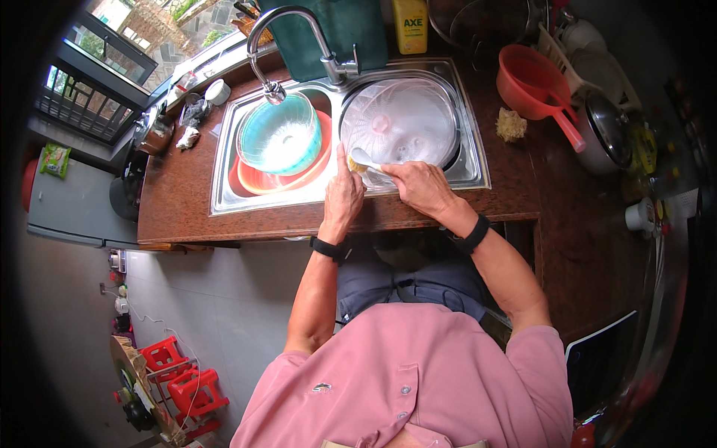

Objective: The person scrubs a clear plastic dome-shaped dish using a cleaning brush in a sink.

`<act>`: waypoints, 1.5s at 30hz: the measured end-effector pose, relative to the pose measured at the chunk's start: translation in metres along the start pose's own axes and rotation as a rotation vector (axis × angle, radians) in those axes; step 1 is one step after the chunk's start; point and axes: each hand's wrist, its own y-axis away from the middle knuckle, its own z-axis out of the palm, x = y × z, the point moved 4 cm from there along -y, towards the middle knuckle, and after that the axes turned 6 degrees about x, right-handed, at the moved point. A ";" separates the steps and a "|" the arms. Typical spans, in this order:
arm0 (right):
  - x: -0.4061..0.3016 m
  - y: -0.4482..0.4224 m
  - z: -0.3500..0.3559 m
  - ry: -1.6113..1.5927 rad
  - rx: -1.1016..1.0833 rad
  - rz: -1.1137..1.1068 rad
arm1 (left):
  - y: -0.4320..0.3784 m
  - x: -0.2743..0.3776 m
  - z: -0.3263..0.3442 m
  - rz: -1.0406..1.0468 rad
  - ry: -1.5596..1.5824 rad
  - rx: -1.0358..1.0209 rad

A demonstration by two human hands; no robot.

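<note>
My right hand (421,187) grips the pale handle of a scrubbing brush (361,159), whose yellowish bristles rest against a translucent patterned plastic basin (409,120). This basin sits tilted over the right bowl of a stainless steel double sink (476,162). At its near left edge, my left hand (343,193) holds the rim, with the index finger stretched out along it; the other fingers are partly hidden. In the left bowl, a turquoise plastic basin (280,140) rests inside an orange basin (274,182).
A chrome faucet (330,59) arches over the left bowl. A yellow detergent bottle (410,28) and a green board (330,39) stand behind the sink. On the right countertop lie a loofah scrubber (511,125), a red ladle-like dipper (532,84) and a lidded pot (602,131).
</note>
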 end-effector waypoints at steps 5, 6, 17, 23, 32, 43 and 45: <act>0.036 -0.001 0.009 0.300 -0.046 0.150 | -0.002 0.001 0.003 0.041 -0.010 -0.024; 0.023 -0.002 0.003 0.277 0.019 0.097 | 0.001 -0.001 0.001 0.028 -0.022 0.005; 0.017 -0.001 0.000 0.335 0.016 0.065 | 0.007 0.002 0.000 0.056 -0.057 0.034; 0.024 0.007 -0.002 -0.006 -0.059 0.119 | 0.004 0.010 -0.003 0.075 -0.041 0.066; -0.004 0.014 -0.017 -0.009 0.013 0.006 | 0.006 0.017 -0.010 0.081 -0.170 0.130; 0.013 0.014 0.005 0.060 0.042 0.143 | 0.010 0.019 -0.015 -0.056 -0.320 0.055; 0.043 0.009 0.025 0.372 0.074 0.045 | 0.013 0.004 -0.012 -0.099 -0.310 0.018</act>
